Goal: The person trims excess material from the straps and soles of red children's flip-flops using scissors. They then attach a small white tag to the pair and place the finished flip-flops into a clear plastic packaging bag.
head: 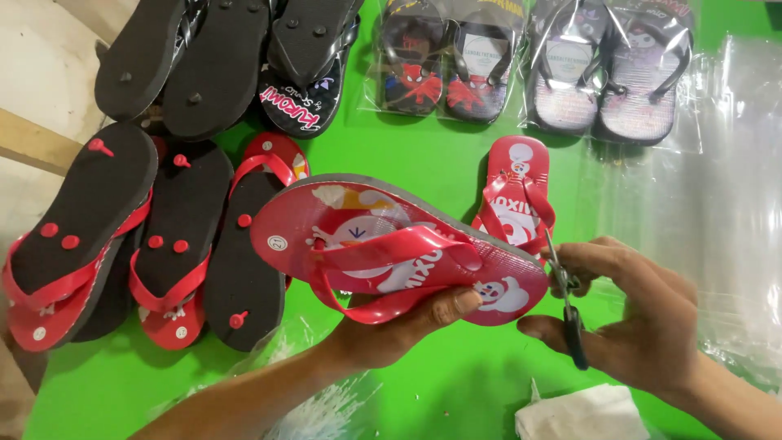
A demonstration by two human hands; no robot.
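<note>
Head view: the left hand's fingers [456, 303] close under a red flip-flop [391, 248], held above the green counter [407, 163], while the right hand [643, 318] grips small scissors [568, 301] at its heel end. A steady sandal and short, careful snips close to the strap would likely avoid nicking the sole; its mate [517, 195] lies just behind.

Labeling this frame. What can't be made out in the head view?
- Scissors: blades hidden behind the red flip-flop; handles wrapped by the right hand.
- Left hand: palm and most fingers hidden under that flip-flop.
- Bagged pairs: toe ends cut off by top edge.
- White cloth: cut off by bottom edge.
</note>
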